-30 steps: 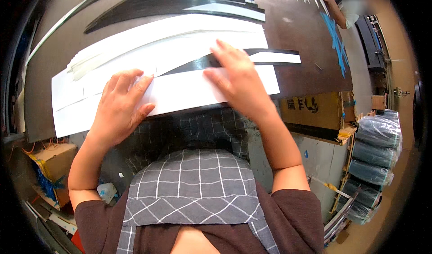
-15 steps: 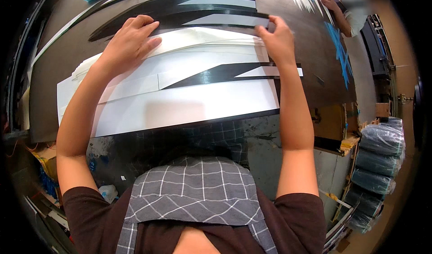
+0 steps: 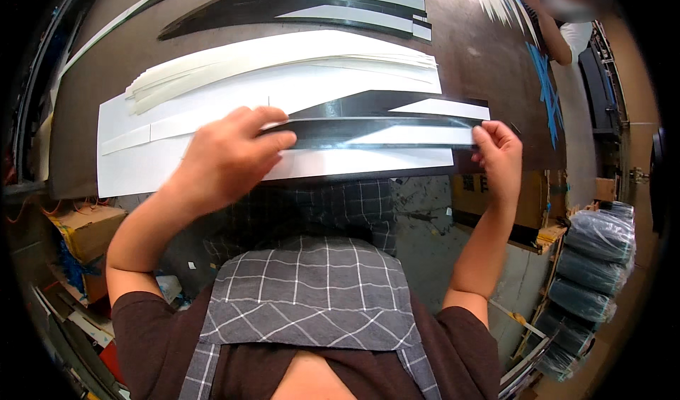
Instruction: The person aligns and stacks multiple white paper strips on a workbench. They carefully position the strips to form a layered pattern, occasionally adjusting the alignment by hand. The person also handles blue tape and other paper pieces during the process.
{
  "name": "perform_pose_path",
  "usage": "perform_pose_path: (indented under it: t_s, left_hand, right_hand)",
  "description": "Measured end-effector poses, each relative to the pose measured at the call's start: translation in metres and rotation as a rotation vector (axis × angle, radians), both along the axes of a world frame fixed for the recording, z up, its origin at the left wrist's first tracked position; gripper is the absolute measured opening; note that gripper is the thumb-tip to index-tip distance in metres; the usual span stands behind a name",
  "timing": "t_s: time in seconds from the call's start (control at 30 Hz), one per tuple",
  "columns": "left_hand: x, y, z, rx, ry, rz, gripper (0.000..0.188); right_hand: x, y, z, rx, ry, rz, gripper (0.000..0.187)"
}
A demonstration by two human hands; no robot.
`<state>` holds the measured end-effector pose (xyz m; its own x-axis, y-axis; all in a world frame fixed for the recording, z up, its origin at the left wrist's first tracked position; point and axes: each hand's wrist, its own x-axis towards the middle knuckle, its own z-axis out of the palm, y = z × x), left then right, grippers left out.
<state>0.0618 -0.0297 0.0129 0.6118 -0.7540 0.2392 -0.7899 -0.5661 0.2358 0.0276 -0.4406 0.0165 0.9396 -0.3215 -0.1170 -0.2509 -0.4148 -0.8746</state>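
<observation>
Between my two hands is a black strip [image 3: 322, 134] with a pointed white panel along its right half. My left hand [image 3: 230, 155] is closed on its left end, thumb and fingers pinching it. The right end is pinched by my right hand [image 3: 500, 155]. Just behind it a similar black and white piece [image 3: 347, 104] lies on a large white sheet [image 3: 131, 173]. A narrow white strip [image 3: 164, 131] reaches left from that piece. Farther back lies a fanned stack of curved white pieces [image 3: 283, 63], also on the sheet.
More black and white pieces [image 3: 234, 16] lie at the back of the dark table [image 3: 489, 60]. Blue strips [image 3: 544, 95] and thin white strips [image 3: 496, 2] are at the right, near another person's arm [image 3: 549, 28]. Plastic-wrapped rolls [image 3: 598, 240] stand at the lower right.
Both hands have come toward me from the back pile, bringing one black strip over the white sheet. My left hand, earlier apart from the strip, now pinches its left end.
</observation>
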Motion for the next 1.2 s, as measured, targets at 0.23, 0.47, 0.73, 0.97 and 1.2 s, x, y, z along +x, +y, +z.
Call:
perform_pose_path:
  t_s: [0.23, 0.47, 0.73, 0.97, 1.2]
  left_hand:
    - [-0.021, -0.007, -0.021, -0.08, -0.136, 0.035, 0.038]
    - [-0.032, -0.015, -0.025, -0.101, -0.06, -0.017, 0.041]
    - [-0.041, -0.02, -0.025, -0.097, 0.006, 0.032, 0.057]
    - [-0.021, 0.005, -0.008, -0.193, -0.254, 0.17, 0.068]
    - [0.003, 0.05, 0.034, 0.132, -0.135, 0.313, 0.053]
  right_hand:
    - [0.045, 0.069, 0.005, -0.762, -0.327, 0.323, 0.025]
    - [0.139, 0.131, -0.016, -0.715, -0.347, 0.594, 0.028]
    - [0.151, 0.128, -0.009, -0.663, -0.301, 0.65, 0.023]
    - [0.118, 0.13, 0.029, -0.537, -0.496, 0.946, 0.012]
    - [0.046, 0.178, 0.03, -0.708, -0.76, 0.953, 0.017]
